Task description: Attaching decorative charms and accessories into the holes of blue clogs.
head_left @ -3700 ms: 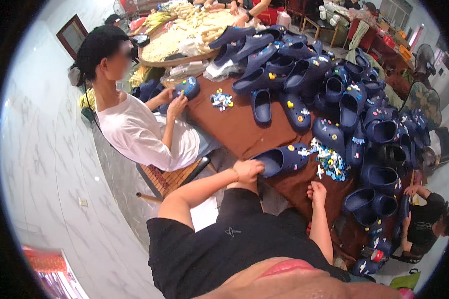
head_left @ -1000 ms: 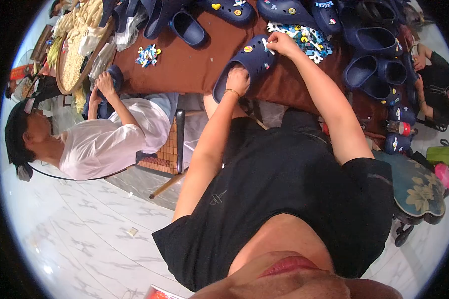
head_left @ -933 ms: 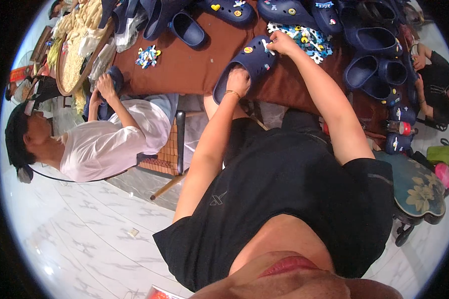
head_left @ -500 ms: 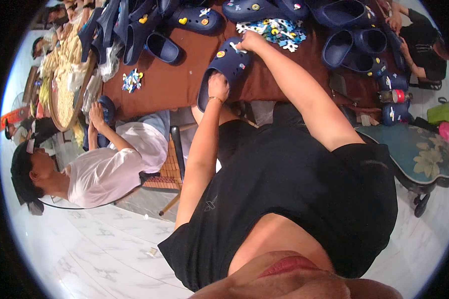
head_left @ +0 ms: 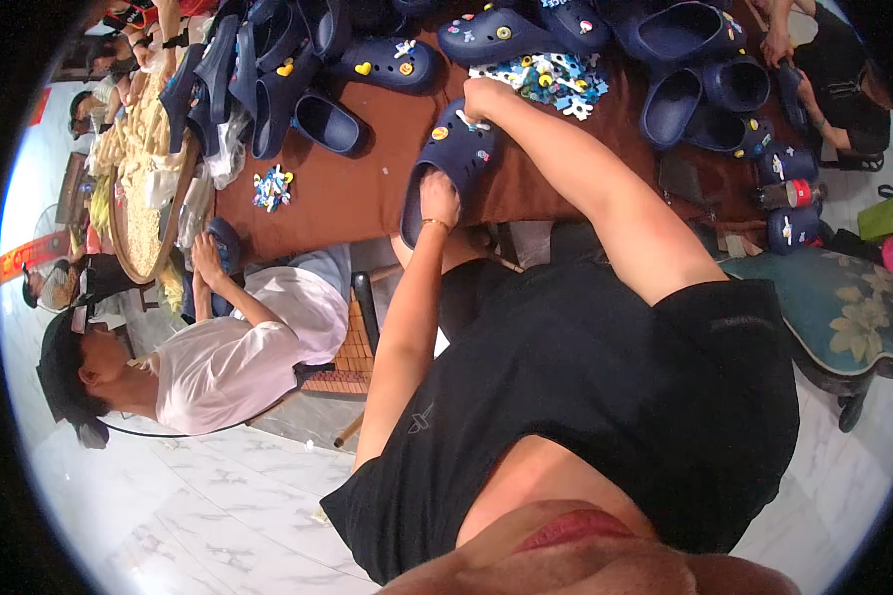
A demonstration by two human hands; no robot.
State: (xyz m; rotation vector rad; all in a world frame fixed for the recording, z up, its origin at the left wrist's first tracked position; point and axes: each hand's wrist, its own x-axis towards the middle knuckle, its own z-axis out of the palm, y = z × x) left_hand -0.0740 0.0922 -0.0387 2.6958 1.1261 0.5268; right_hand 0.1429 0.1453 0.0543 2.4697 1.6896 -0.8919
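Observation:
A navy clog [head_left: 469, 157] lies slanted on the brown cloth in front of me, its toe pointing away. My left hand [head_left: 441, 198] reaches into its foot opening and grips it, the fingertips hidden inside. At the toe, my right hand [head_left: 484, 97] is closed, its fingers against a white shoe charm [head_left: 473, 122] on the upper. A round yellow-and-orange charm [head_left: 440, 133] and a small pale one sit on the same clog. Just beyond my right hand is a heap of blue, white and yellow charms [head_left: 551, 83].
Navy clogs [head_left: 397, 65] crowd the far side of the brown-covered table [head_left: 352, 188]. A smaller charm pile [head_left: 272, 188] lies to the left. A co-worker in a light shirt [head_left: 253, 357] sits at left, holding a clog; another person in black [head_left: 848, 99] is at far right. A bottle [head_left: 794, 193] lies near the right edge.
The whole view has shifted slightly, lowering the table in the picture. My right hand has turned and curled more at the clog's toe; my left hand keeps its place inside the clog.

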